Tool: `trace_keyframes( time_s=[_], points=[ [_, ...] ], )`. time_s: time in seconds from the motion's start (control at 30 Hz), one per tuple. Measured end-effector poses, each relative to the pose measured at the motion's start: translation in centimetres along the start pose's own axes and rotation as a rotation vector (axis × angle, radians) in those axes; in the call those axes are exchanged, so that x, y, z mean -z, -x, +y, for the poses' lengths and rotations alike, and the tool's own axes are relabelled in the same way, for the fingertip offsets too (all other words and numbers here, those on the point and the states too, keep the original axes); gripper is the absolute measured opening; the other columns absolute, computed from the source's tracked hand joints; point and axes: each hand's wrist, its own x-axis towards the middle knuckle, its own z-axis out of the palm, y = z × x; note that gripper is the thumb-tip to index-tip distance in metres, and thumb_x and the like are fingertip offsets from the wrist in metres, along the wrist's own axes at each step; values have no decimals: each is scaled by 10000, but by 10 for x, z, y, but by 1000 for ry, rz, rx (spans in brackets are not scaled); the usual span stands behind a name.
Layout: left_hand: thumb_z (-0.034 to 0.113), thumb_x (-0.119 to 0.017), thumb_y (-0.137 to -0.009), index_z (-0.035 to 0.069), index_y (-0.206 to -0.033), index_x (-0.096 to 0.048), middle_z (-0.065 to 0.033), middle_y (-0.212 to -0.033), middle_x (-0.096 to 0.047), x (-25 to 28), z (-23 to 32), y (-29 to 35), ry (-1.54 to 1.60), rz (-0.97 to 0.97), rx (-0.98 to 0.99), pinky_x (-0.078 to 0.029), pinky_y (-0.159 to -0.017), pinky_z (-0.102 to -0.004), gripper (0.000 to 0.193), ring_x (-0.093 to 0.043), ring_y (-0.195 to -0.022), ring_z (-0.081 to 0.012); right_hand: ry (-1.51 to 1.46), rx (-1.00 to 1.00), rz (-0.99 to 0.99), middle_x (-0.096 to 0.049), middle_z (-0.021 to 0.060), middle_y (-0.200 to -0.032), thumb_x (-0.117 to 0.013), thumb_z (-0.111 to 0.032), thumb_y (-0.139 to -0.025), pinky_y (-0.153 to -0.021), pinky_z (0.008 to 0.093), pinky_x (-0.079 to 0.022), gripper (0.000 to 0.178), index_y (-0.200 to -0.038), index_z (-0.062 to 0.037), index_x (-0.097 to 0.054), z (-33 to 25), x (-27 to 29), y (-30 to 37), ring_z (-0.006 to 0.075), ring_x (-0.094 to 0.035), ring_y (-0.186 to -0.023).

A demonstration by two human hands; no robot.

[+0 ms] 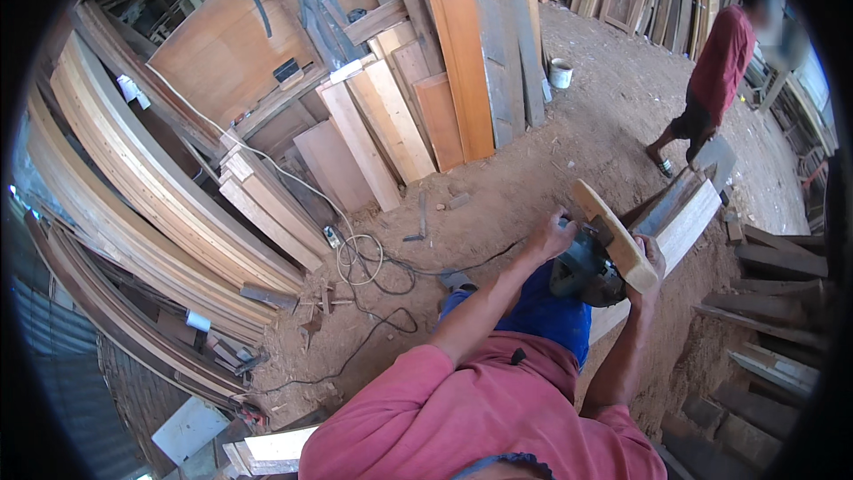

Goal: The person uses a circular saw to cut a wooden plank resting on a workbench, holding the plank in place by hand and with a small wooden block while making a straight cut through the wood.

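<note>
1. Right now the person is bent over a pale wooden piece (616, 240) with a dark power tool (579, 268) pressed against it. The work looks like trimming or planing that piece, though the tool's exact kind is hard to tell from this angle.

2. To my eye, doing this well means keeping the tool's base flat to the wood, both wrists firm, and the cord (418, 271) trailing off behind and away from the cut.

3. The left hand (553, 236) is curled closed on the tool's upper left side, seemingly on a handle, with the forearm running straight up to it from below.

4. The right hand (651, 268) is wrapped tight around the lower end of the pale wooden piece, fingers over its far edge, steadying it against the tool.

5. The wooden piece slants up and to the left from the right hand's grasp, its free end sticking out above both hands. The tool sits just under and left of it, touching it, between the two hands.

6. A longer light plank (691, 222) lies just behind the piece, running toward the upper right, and seems to serve as a rest.

7. Leaning boards (462, 71) stand well apart on the left, and a white bucket (560, 73) sits beyond them on the sawdust floor (604, 116).

8. Another person in a red shirt (721, 53) stands well off at the upper right, clear of the work.
</note>
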Motion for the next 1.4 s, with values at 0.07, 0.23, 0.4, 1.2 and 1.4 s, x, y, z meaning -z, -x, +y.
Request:
trace_keyframes(
  time_s=[0.07,0.23,0.4,1.2,1.4],
  points=[
    [347,-604,-926,40,-1153,-649,-267,-1038,-698,-3,-4,-4,-23,-4,-53,-522,-894,-458,385,-680,-1030,-412,-16,31,17,-658,62,-851,-572,-287,-1048,-773,315,-489,309,-993,-7,-691,9,1,-2,150,-592,-812],
    [334,-613,-905,25,-1126,-645,-278,-1015,-697,-10,1,-7,-49,-7,-55,-525,-875,-485,381,-676,-1004,-436,17,26,18,-650,47,-837,-557,-319,-1055,-719,301,-490,344,-990,-7,-687,0,7,0,125,-586,-779],
    [332,-620,-889,26,-1097,-649,-285,-1011,-697,-7,6,-6,-14,-31,-24,-523,-878,-507,371,-672,-1007,-446,-19,50,8,-647,33,-820,-540,-345,-1062,-673,297,-494,377,-1002,-4,-688,13,8,-1,114,-581,-746],
    [378,-630,-903,45,-1121,-649,-274,-1061,-696,-7,1,-4,-58,3,-61,-525,-882,-498,399,-668,-1026,-450,143,96,41,-665,123,-858,-550,-260,-1041,-774,352,-501,290,-965,-16,-687,-9,7,7,242,-652,-796],
    [365,-626,-913,30,-1120,-639,-273,-1033,-699,-6,2,-3,-65,1,-60,-529,-869,-490,394,-672,-1006,-451,208,119,45,-675,143,-876,-543,-276,-1038,-776,372,-508,301,-974,-21,-691,-16,9,9,283,-671,-817]
  ],
)
